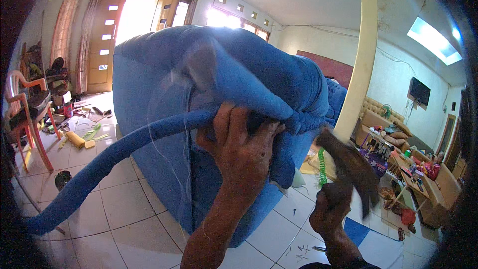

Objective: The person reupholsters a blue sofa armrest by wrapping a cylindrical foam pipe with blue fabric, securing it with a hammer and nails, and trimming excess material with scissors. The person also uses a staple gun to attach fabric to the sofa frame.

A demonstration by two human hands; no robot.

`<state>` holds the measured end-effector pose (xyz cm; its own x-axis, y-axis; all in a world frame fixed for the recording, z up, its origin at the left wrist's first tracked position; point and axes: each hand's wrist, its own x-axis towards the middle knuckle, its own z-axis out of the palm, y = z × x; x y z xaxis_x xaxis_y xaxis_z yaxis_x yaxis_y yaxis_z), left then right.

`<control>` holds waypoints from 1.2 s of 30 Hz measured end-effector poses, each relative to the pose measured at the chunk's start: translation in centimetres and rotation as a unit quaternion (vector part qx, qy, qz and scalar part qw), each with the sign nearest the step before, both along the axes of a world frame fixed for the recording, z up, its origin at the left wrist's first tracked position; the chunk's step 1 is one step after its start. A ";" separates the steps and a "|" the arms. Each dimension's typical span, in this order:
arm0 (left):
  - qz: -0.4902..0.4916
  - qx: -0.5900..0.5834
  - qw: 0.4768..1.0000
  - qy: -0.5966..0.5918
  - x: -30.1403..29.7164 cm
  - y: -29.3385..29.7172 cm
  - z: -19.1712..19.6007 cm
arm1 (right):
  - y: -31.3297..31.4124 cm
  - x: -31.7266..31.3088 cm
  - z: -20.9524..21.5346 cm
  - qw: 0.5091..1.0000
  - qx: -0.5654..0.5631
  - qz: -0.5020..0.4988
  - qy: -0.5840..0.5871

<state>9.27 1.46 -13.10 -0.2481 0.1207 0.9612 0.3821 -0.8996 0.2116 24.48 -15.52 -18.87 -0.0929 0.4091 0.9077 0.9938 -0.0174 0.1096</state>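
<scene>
A large piece of upholstered furniture [149, 84] covered in blue fabric fills the middle. My left hand [241, 154] is closed on the blue fabric at its near end, fingers curled into a fold. From beside this hand a long blue fabric-covered padded roll [119, 152] bends down to the lower left. Loose pale threads hang in front of the furniture. To the right, my right hand [331, 206] is closed round what looks like a hammer [351, 167]; its dark head is smeared by motion and stands apart from the fabric.
A pale post [366, 55] rises at the right of the furniture. Small nails [301, 252] lie on the tiled floor below. An orange plastic chair [30, 114] and scattered items are at left; a tan sofa [443, 184] and cluttered table [411, 177] stand at right.
</scene>
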 end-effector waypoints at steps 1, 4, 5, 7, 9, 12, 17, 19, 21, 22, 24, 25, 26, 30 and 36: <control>0.003 0.001 1.000 0.003 -0.1 0.0 0.0 | 0.1 0.0 0.0 0.999 -0.028 -0.040 -0.018; -0.007 0.001 1.000 0.009 -0.1 0.0 -0.1 | 0.3 0.0 0.1 0.990 -0.101 -0.045 0.083; -0.019 0.001 1.000 0.012 -0.2 0.0 0.0 | 0.3 0.0 0.1 0.986 -0.091 -0.043 0.130; -0.018 0.010 1.000 0.004 -0.2 0.0 0.0 | 0.3 0.1 0.0 0.997 -0.023 -0.060 -0.030; -0.007 0.014 1.000 0.012 -0.2 0.0 0.1 | 0.4 0.3 -0.3 0.993 -0.003 -0.071 -0.095; -0.044 0.024 0.999 0.011 -0.4 0.3 0.2 | 0.8 0.7 -1.0 0.997 -0.034 -0.068 -0.017; -0.062 0.037 0.996 0.052 -1.2 0.7 0.0 | 0.5 1.3 -2.7 0.999 0.032 0.010 0.015; -0.071 0.036 0.995 0.061 -1.4 0.8 0.0 | 0.0 1.1 -3.1 0.998 -0.018 -0.054 -0.022; -0.088 0.027 0.994 0.058 -1.6 0.8 0.1 | -0.2 1.0 -3.1 0.990 -0.091 -0.106 0.017; -0.079 0.031 0.995 0.060 -1.6 0.7 0.1 | -0.2 1.0 -2.9 0.984 -0.116 -0.104 0.081; -0.061 0.038 0.996 0.061 -1.7 0.6 0.1 | 0.4 0.9 -2.5 0.964 -0.159 -0.156 0.146; -0.054 0.022 0.996 0.074 -1.7 0.6 0.1 | 0.9 1.0 -2.4 0.968 -0.146 -0.134 0.155; -0.047 0.007 0.995 0.087 -1.7 0.6 0.1 | 0.9 1.1 -2.2 0.981 -0.117 -0.056 0.144; -0.078 0.007 0.994 0.074 -1.7 0.6 0.3 | 0.4 1.5 -2.4 0.998 -0.060 -0.031 0.002; -0.092 0.035 0.993 0.073 -1.8 0.9 0.2 | -0.5 1.7 -3.2 0.983 -0.075 -0.148 -0.080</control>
<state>7.45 2.39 -12.93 -0.0865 0.0826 0.9928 0.2323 -0.9674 0.1007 26.23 -16.05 -22.08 -0.0853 0.5680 0.8186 0.9175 -0.2756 0.2869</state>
